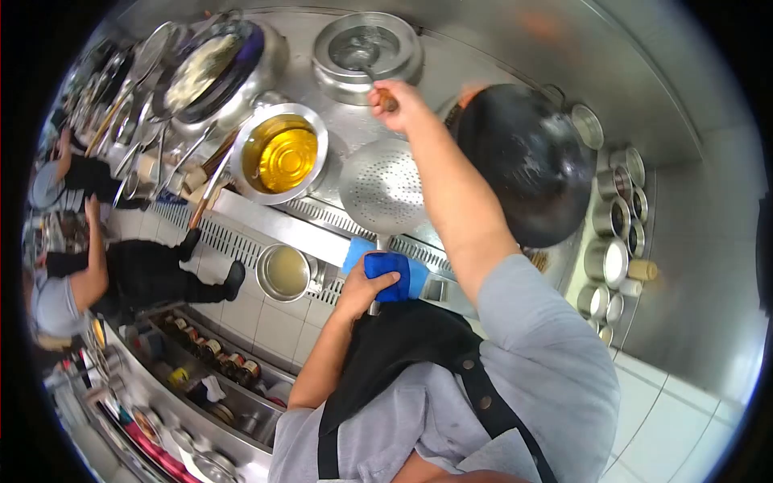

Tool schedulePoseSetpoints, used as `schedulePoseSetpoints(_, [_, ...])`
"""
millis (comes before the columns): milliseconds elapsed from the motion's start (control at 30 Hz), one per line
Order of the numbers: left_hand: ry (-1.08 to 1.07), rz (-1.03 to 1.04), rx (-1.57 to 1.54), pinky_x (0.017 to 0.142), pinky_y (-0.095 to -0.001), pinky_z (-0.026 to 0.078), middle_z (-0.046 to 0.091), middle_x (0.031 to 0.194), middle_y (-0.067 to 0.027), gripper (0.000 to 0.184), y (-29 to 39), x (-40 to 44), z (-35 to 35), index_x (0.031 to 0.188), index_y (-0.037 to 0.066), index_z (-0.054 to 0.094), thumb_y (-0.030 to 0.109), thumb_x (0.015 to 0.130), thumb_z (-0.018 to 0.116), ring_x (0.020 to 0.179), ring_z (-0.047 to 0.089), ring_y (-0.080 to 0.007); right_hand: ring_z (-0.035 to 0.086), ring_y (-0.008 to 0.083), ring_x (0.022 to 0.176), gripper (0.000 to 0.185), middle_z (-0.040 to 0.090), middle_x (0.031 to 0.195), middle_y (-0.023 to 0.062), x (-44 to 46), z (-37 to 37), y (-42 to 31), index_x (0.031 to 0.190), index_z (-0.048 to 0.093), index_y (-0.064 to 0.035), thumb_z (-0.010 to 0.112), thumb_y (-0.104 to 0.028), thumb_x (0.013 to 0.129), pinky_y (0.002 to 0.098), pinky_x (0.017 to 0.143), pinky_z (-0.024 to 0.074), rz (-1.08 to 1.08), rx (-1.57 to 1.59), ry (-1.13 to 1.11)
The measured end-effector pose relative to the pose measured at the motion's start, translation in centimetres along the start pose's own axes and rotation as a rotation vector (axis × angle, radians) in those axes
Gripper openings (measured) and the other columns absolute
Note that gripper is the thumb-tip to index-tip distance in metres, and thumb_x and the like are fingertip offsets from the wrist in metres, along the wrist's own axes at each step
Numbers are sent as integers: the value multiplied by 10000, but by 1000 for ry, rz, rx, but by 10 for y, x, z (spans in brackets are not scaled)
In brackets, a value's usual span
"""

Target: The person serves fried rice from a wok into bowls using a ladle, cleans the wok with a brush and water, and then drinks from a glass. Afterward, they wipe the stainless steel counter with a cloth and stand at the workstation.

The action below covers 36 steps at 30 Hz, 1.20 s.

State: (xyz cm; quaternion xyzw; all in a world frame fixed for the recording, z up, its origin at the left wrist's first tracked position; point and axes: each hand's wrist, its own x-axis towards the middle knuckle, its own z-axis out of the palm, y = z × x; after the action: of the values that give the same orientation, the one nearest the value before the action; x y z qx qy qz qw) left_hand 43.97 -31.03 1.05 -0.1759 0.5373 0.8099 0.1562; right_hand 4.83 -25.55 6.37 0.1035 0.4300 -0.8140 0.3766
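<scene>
My right hand (396,105) is closed around the wooden handle end of a ladle (369,71). The ladle's bowl dips into a round metal pot (322,60) of clear liquid at the back. Below it, my left hand (365,291) is closed on a folded blue cloth (388,275) by the stove's front edge. A large perforated skimmer (380,189) lies flat beyond the cloth, its handle running toward my left hand. Whether that handle is gripped through the cloth I cannot tell. Right of my forearm stands a big black wok (523,165), steeply tilted.
A metal pot of yellow oil (286,161) stands left of the skimmer. A pan of cloudy liquid (287,270) hangs at the front edge. Several metal containers (606,262) line the right wall. Another person (121,278) stands at the left, near a rack of bottles (211,348).
</scene>
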Motion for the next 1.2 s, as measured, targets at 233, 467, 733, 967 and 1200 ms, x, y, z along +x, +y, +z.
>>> schedulePoseSetpoints(233, [-126, -10, 347, 917, -352, 572, 709, 1135, -111, 506, -11, 20, 27, 1327, -18, 589, 116, 885, 795, 1004, 687, -189, 566, 147, 614, 130, 622, 779, 54, -141, -5, 28, 886, 582, -72, 652, -149, 964, 317, 522, 430, -186, 219, -126])
schedulePoseSetpoints(467, [-135, -172, -181, 902, -351, 579, 725, 1122, -97, 363, -31, 23, 76, 1277, -7, 631, 156, 968, 726, 982, 713, -192, 536, 117, 618, 263, 596, 879, 64, -347, -17, 56, 1255, 559, -14, 590, -121, 1017, 267, 502, 420, -314, 99, -15])
schedulePoseSetpoints(733, [-196, -142, -323, 643, -259, 500, 647, 772, 8, 301, -46, 17, 169, 1068, 108, 640, 358, 1115, 479, 685, 618, -108, 669, 198, 639, 219, 648, 832, 100, -445, -94, 126, 1068, 575, 29, 657, -126, 938, 375, 583, 546, -396, -116, 246])
schedulePoseSetpoints(967, [-171, -248, -225, 801, -364, 605, 727, 1176, -91, 375, -89, -19, 216, 1277, 78, 623, 388, 1077, 552, 1015, 735, -225, 711, 340, 786, 450, 701, 883, 258, -492, -187, 112, 1264, 575, 35, 671, -126, 855, 438, 743, 561, -380, -802, 575])
schedulePoseSetpoints(1200, [-128, -283, -148, 757, -394, 592, 731, 1126, -75, 279, -105, -31, 216, 1221, 97, 648, 298, 1027, 643, 979, 727, -222, 663, 286, 762, 700, 681, 972, 186, -595, -293, 211, 1580, 396, -111, 646, -86, 926, 377, 742, 538, -674, -927, 924])
